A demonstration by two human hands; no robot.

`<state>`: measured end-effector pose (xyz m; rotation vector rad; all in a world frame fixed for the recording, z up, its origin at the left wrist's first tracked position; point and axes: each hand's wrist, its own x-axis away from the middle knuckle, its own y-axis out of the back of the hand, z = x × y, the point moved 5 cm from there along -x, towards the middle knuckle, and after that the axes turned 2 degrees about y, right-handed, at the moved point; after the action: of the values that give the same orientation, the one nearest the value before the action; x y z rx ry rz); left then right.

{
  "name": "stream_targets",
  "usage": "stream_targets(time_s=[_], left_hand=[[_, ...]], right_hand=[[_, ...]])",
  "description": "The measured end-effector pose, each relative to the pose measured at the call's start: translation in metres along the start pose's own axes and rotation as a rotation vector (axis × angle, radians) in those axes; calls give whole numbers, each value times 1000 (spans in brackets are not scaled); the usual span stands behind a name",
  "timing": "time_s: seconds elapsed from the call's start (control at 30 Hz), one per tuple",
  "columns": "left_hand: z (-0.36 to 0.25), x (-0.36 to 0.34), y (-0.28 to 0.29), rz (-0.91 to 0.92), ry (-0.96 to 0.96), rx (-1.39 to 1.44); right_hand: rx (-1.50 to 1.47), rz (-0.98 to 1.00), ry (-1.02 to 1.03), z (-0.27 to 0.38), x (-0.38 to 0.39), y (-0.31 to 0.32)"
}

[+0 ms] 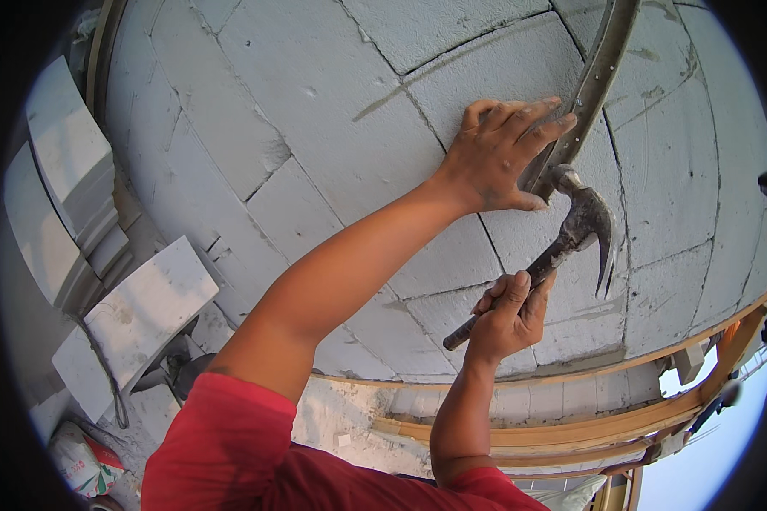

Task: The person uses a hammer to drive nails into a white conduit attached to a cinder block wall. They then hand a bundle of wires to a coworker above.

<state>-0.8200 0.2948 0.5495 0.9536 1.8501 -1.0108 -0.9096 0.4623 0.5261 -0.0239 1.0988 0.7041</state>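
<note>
My right hand is wrapped round the dark handle of a claw hammer. Its worn, spattered head is up beside the lower end of a long narrow brownish strip. That strip lies against a wall of pale grey blocks, with small light spots along it. My left hand is spread at the strip's left edge, fingertips against it and thumb near its lower end. Whether the hammer's face touches the strip, I cannot tell. No nail shows clearly by my fingers.
Loose white blocks are piled at the left, with a dark cord hanging over one. A printed bag lies at the lower left. Wooden beams run along the lower right, beside a strip of sky.
</note>
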Motion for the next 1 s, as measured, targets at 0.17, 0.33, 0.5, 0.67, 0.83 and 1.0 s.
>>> stream_targets(time_s=[0.17,0.33,0.5,0.67,0.83,1.0], left_hand=[[-2,1,-2,29,2,8],[-5,1,0,104,16,3],[-7,2,3,125,-4,53],[-9,0,12,47,43,223],[5,-22,29,-113,404,468],[7,-61,37,-34,283,371]], right_hand=[[-96,-115,117,5,24,33],[53,-26,-73,-23,69,71],[292,151,-323,-58,163,126],[387,346,-337,-59,244,151],[392,478,-720,-56,302,133],[314,688,-1011,-43,324,116]])
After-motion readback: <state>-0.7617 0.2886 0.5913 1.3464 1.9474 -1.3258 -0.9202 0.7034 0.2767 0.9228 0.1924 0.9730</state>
